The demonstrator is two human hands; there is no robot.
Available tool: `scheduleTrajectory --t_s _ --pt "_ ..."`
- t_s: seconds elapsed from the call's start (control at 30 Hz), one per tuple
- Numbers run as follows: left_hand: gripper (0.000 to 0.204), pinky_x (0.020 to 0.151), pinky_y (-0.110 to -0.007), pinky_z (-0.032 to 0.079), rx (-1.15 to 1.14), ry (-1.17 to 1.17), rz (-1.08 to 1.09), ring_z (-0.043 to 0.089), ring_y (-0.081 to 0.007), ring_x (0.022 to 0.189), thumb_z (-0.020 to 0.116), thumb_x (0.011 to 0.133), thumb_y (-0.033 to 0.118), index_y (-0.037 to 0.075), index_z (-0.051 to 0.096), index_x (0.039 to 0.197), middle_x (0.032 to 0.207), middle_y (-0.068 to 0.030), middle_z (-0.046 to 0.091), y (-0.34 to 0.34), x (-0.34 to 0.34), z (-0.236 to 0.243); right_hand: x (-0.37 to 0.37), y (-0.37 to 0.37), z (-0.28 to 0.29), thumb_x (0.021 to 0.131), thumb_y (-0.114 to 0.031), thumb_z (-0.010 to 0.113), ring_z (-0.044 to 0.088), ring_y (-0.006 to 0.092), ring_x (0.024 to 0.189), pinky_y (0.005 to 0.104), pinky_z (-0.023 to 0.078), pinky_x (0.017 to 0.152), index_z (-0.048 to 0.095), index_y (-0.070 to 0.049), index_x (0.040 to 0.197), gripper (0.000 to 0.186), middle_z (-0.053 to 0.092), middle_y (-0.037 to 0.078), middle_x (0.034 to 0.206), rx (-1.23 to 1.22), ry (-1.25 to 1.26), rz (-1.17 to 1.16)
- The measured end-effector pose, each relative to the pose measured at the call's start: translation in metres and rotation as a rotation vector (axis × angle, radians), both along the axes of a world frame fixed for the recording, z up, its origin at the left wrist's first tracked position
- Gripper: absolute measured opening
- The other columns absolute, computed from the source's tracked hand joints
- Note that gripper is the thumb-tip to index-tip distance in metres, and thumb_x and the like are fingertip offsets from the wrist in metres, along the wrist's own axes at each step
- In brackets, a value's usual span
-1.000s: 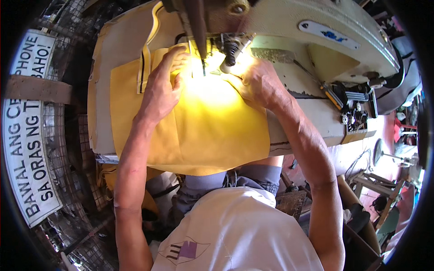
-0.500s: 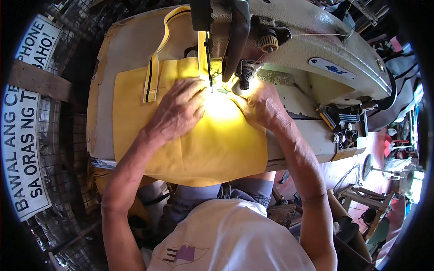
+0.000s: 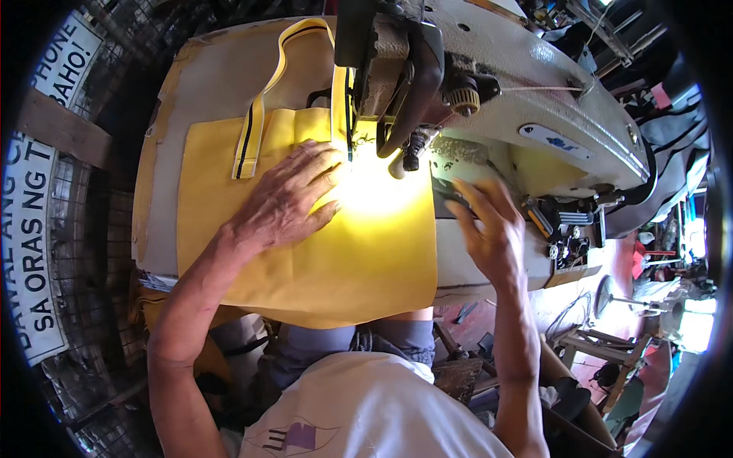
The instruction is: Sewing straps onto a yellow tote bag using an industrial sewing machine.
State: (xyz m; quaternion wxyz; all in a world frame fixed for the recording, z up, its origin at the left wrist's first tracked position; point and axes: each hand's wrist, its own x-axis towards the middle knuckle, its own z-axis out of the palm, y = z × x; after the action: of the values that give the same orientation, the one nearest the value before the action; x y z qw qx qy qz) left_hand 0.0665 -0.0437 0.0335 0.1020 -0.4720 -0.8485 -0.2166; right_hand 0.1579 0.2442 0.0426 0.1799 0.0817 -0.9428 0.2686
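yellow fabric point(image 3: 305, 252) under left hand point(image 3: 286, 202)

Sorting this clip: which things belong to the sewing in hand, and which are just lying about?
In use: yellow fabric bag, its yellow handle strap, sewing machine, left hand, right hand.
Lying about: white sign, wire mesh, red clutter.

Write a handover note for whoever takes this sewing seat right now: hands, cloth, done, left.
Left hand: flat on the yellow cloth, fingers spread, beside the needle.
Right hand: open, off the cloth, at the sewing machine base, holding nothing.
Cloth lies on the table, front edge hanging over; its strap loops behind.
Done: cloth set under the needle.
Left: stitching progress unclear under the lamp glare.
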Motion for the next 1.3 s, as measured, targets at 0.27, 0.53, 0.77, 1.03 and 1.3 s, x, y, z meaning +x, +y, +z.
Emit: scheduleTrajectory --t_s 0.27,0.53,0.77,1.03,1.3 --pt "0.043 0.109 -0.045 0.038 -0.002 -0.026 -0.008 0.050 -0.0329 0.123 0.067 0.081 0.016 0.000 0.057 0.120 0.123 -0.0167 0.056 0.003 -0.002 0.002 0.076 0.066 0.000 0.090 -0.015 0.066 0.055 0.0318 0.113 0.0424 0.045 0.096 0.062 -0.005 0.123 0.034 0.059 0.014 0.120 0.344 0.104 -0.349" --pt "0.044 0.108 -0.044 0.040 0.021 -0.033 -0.051 0.051 -0.0325 0.122 0.069 0.079 0.016 0.000 0.057 0.118 0.120 -0.0150 0.057 0.010 -0.022 0.005 -0.024 0.299 0.152 0.097 -0.030 0.056 0.063 0.0271 0.105 0.0362 0.047 0.092 0.067 -0.006 0.117 0.033 0.065 0.012 0.118 0.486 0.365 -0.607" --pt "0.045 0.110 -0.044 0.038 0.026 -0.017 -0.039 0.048 -0.0320 0.125 0.068 0.080 0.018 -0.001 0.057 0.118 0.124 -0.0147 0.055 0.009 -0.021 0.003 -0.105 0.367 0.154 0.096 -0.036 0.052 0.066 0.0278 0.096 0.0345 0.046 0.090 0.068 -0.005 0.113 0.039 0.068 0.016 0.103 0.436 -0.155 -0.555" --pt "0.052 0.115 -0.044 0.031 -0.079 -0.017 -0.057 0.042 -0.0315 0.133 0.067 0.081 0.021 -0.003 0.054 0.125 0.137 -0.0171 0.050 0.004 -0.029 0.000 -0.106 0.424 0.141 0.095 -0.010 0.050 0.066 0.0354 0.096 0.0383 0.052 0.079 0.051 -0.012 0.135 0.040 0.066 0.020 0.109 0.705 -0.208 -0.530" --pt "0.052 0.116 -0.045 0.029 -0.062 -0.092 -0.071 0.041 -0.0323 0.135 0.067 0.082 0.021 -0.001 0.054 0.126 0.141 -0.0166 0.048 0.004 -0.031 -0.004 -0.104 0.366 0.148 0.094 -0.008 0.049 0.067 0.0344 0.091 0.0394 0.053 0.079 0.050 -0.010 0.136 0.042 0.067 0.022 0.105 0.505 -0.253 -0.598"
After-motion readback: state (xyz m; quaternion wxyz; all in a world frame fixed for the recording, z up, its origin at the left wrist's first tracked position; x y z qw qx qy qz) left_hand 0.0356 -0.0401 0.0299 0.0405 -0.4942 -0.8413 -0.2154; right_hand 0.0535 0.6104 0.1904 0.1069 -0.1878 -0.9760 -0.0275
